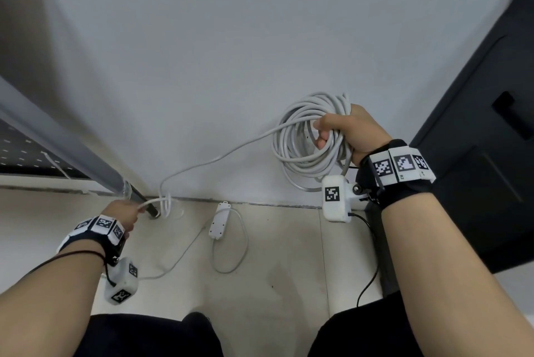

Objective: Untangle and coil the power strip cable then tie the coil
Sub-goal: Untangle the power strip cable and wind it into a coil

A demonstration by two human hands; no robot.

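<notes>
The work stands at the untangling stage, with coiling well advanced. The right hand [351,134] holds a thick coil [306,137] of grey cable raised in front of the wall; its fingers are curled through the loops and its thumb lies over the top, a full grip. From the coil a single run of cable [219,157] drops leftward to the floor, where it appears wound around the foot of a dark leg [144,202]. There the left hand [124,213] pinches a white strand near the snag; how its fingertips lie cannot be told, since they are turned away. The power strip [219,220] lies on the tiled floor between the hands, near the wall, with slack cable looped beside it.

In my judgement, the next move calls for freeing the turns from the leg before further coiling; pulling from the coil would likely tighten the snag.
</notes>
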